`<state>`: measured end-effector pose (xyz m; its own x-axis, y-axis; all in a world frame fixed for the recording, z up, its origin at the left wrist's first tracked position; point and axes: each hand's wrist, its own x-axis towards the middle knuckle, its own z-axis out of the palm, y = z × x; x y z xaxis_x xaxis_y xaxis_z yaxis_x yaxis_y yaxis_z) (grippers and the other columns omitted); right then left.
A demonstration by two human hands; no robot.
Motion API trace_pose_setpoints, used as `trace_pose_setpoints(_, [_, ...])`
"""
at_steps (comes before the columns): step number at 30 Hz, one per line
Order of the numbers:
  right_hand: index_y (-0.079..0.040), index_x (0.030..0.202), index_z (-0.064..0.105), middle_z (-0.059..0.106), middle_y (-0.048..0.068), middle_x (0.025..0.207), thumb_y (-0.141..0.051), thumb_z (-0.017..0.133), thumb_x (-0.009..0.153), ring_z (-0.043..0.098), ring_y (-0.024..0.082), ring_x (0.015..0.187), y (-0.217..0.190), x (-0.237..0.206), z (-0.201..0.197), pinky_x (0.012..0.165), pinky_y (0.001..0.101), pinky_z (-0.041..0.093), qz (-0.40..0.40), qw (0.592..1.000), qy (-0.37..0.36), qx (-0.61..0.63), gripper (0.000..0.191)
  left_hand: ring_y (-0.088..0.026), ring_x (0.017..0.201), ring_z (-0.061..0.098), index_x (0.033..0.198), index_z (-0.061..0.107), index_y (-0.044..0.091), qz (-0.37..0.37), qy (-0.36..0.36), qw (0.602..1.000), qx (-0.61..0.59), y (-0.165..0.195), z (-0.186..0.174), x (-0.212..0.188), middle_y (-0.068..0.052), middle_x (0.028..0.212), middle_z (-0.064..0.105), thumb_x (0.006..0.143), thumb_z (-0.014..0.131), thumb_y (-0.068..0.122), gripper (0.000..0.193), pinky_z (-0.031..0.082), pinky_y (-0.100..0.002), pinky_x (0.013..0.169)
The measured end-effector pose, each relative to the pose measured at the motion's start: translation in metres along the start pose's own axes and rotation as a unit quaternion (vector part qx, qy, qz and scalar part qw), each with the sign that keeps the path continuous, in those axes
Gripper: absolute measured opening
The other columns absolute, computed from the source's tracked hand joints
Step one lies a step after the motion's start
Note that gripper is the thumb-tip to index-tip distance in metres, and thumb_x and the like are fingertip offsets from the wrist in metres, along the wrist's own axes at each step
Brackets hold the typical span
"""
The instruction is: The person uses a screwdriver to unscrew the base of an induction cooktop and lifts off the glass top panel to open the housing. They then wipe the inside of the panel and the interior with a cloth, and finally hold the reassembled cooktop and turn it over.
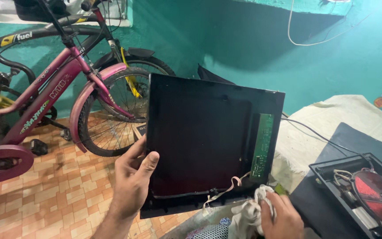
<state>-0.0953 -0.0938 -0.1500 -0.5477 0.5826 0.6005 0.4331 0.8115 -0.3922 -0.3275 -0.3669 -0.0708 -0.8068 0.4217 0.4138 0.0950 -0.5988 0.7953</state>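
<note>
My left hand [131, 179] grips the left edge of a black square panel [200, 132], the glass top of an induction cooker, held upright with its underside facing me. A narrow green circuit board [261, 145] runs along the panel's right side, and a flat ribbon cable [224, 191] hangs from its lower edge. My right hand [279, 217] is closed on a crumpled white cloth [250, 210] just below the panel's lower right corner.
The open cooker base [359, 190] with a red coil lies at the right on a dark mat [350, 137] over a cloth-covered surface. A pink bicycle [63, 88] stands at the left on an orange tiled floor [58, 194]. A teal wall [253, 48] is behind.
</note>
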Motion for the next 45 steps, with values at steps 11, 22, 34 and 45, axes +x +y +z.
trace_pose_setpoints(11, [-0.017,0.117,0.078,0.075,0.019,0.095,-0.039,0.071,0.089,0.072,0.036,0.094,-0.013,0.013,-0.003,0.083,0.0447,0.055,0.252,0.961,-0.101,-0.059,0.036,-0.015,0.113,0.066,0.144,0.055,-0.008,-0.009,0.025,1.0,0.011,-0.009,0.002,-0.003,-0.014,0.128,0.071,0.098,0.063,0.011,0.05,0.052,-0.028,0.098])
trace_pose_setpoints(22, [-0.033,0.125,0.073,0.079,0.016,0.082,-0.047,0.073,0.084,0.079,0.029,0.077,-0.023,0.02,-0.017,0.08,0.0389,0.06,0.213,0.936,-0.267,-0.092,0.043,-0.016,0.114,0.066,0.145,0.055,-0.006,-0.025,0.039,0.999,0.023,-0.001,-0.011,-0.007,-0.013,0.127,0.072,0.097,0.063,0.014,0.052,0.051,-0.029,0.1])
trace_pose_setpoints(34, [-0.039,0.121,0.073,0.079,0.015,0.086,-0.047,0.073,0.08,0.08,0.03,0.09,-0.003,0.019,-0.005,0.088,0.0397,0.062,0.138,0.936,-0.3,-0.118,0.042,-0.017,0.113,0.066,0.145,0.053,-0.005,-0.029,0.028,0.999,0.025,-0.002,-0.016,-0.008,-0.014,0.127,0.073,0.096,0.064,0.015,0.054,0.051,-0.031,0.1])
trace_pose_setpoints(45, [-0.037,0.117,0.072,0.079,0.011,0.085,-0.041,0.079,0.071,0.079,0.028,0.085,0.031,-0.011,0.018,0.081,0.0404,0.063,0.06,0.977,-0.188,-0.075,0.047,-0.018,0.116,0.066,0.146,0.054,-0.006,-0.027,0.041,0.999,0.009,-0.005,-0.01,-0.01,-0.015,0.13,0.071,0.096,0.065,0.015,0.055,0.051,-0.032,0.102])
